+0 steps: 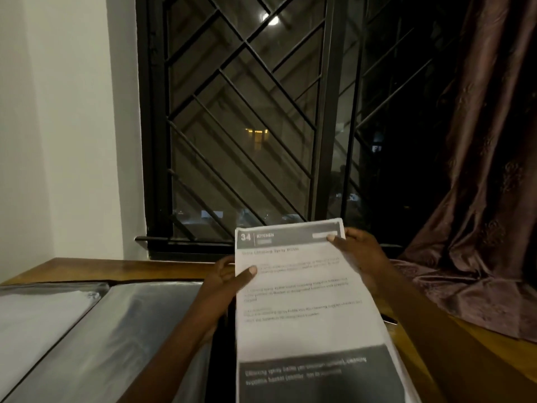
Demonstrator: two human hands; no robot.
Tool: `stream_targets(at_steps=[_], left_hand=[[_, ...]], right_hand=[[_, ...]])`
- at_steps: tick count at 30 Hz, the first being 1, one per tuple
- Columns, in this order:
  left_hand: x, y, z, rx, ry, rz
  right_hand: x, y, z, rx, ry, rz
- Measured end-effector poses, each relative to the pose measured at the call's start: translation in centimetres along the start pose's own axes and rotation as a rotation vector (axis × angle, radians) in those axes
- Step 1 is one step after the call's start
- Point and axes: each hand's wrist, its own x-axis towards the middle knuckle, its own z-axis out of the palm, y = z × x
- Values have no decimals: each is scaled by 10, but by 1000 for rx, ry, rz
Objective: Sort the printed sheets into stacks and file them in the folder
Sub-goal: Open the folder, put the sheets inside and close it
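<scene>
Your left hand (225, 283) and right hand (359, 254) each grip the printed sheets (302, 301) above the open folder (116, 330).

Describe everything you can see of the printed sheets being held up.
The printed sheets are a thin stack of white paper, held raised. The top page has a dark header band reading 34 KITCHEN, blurred grey text lines and a dark block with pale lettering below. The left hand grips the left edge, thumb on front; the right hand pinches the upper right corner.
</scene>
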Motion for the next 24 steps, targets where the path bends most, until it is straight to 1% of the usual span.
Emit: stream_targets(at_steps=[1,2,3,5,6,7,9,11,12,14,16,18,20,22,24], left_hand=[[-3,9,4,-117,-79,-53],[-4,16,7,-179,-117,-81],[-5,24,10,-207,-105,-81],[3,41,14,-243,16,-23],[6,53,15,-256,69,26],[8,66,17,-256,99,88],[7,92,23,-198,98,247],[2,110,32,-88,66,390],[-1,117,38,-25,75,441],[-2,121,43,63,151,493],[-2,114,41,70,205,477],[-1,92,35,85,234,395],[-4,66,28,119,221,317],[-7,54,24,138,190,294],[-4,58,20,100,178,287]], right_hand=[[-1,-11,-1,58,-9,-4],[-2,-21,-3,115,-61,8],[-3,-29,-6,161,-148,32],[-9,-36,-10,192,-361,85],[-12,-32,-10,161,-435,93],[-14,-28,-9,100,-464,85],[-15,-22,-4,27,-378,20],[-16,-28,4,96,-265,-76],[-15,-34,7,147,-235,-114],[-17,-43,15,192,-185,-158],[-20,-40,22,150,-121,-151],[-26,-24,26,93,-82,-105],[-34,-10,27,48,-58,-72],[-36,-9,27,39,-34,-98],[-34,-20,28,61,-48,-154]])
